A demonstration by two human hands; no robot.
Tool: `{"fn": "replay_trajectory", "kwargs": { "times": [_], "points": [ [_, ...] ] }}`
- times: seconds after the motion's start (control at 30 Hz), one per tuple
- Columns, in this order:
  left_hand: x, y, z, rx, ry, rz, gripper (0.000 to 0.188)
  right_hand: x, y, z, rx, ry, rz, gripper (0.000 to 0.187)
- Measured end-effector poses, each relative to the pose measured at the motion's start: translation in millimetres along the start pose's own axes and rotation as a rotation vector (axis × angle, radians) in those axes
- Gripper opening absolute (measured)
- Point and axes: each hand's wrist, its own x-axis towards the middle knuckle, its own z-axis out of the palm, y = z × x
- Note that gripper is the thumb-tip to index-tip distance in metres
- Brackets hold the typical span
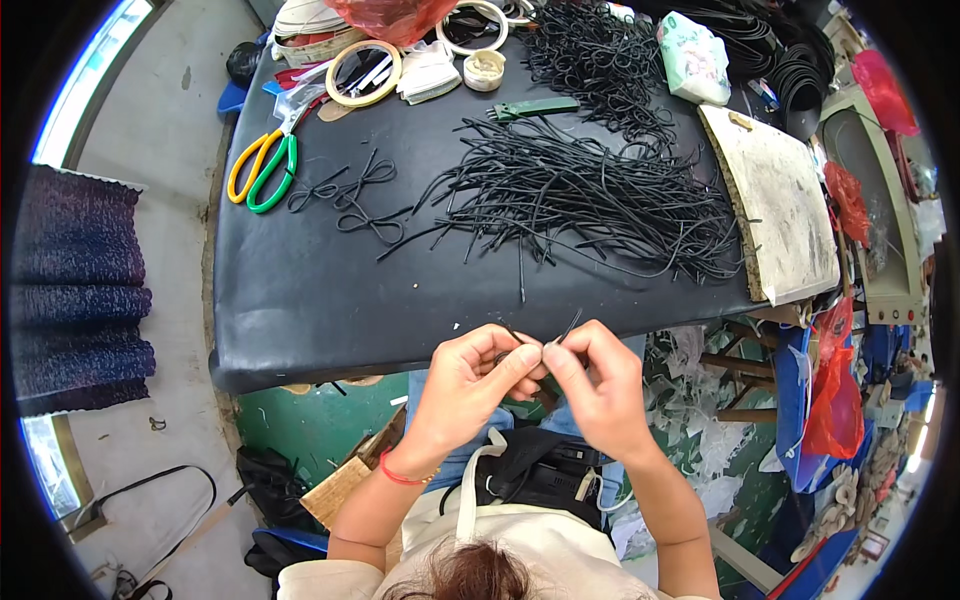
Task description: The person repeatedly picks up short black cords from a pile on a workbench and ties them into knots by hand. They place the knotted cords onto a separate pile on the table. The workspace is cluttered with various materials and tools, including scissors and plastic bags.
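Note:
My left hand (480, 376) and my right hand (595, 385) meet just off the near edge of the black-topped table, thumbs and fingers pinched together. Between them they grip a thin black cord (571, 324), whose short ends stick up past the fingers; most of it is hidden. Beyond my hands lies a large loose heap of cut black cords (600, 200). To the left of this heap are a few black cords tied in bows (365, 205).
Scissors (270, 170) with yellow and green handles lie at the far left, near tape rolls (364, 73), a small round tub (484, 70) and a green tool (533, 108). A worn pale board (775, 205) stands at the right. Tangled black cords (600, 65) cover the back.

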Motion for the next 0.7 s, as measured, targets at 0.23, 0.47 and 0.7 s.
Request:
{"fn": "replay_trajectory", "kwargs": {
  "times": [0.23,0.47,0.7],
  "points": [
    [36.4,50.6,-83.2,1.041,0.831,0.585,0.017,61.0,28.3,-12.3,-0.536,0.255,-0.372,0.012],
    [33.8,42.0,-34.7,1.358,0.498,1.103,0.037,55.9,22.4,-6.4,-0.780,0.285,-0.631,0.018],
    [4.6,19.6,-0.8,0.781,0.092,0.593,0.017,27.1,-6.2,-13.0,-0.636,0.239,-0.709,0.029]
  ]
}}
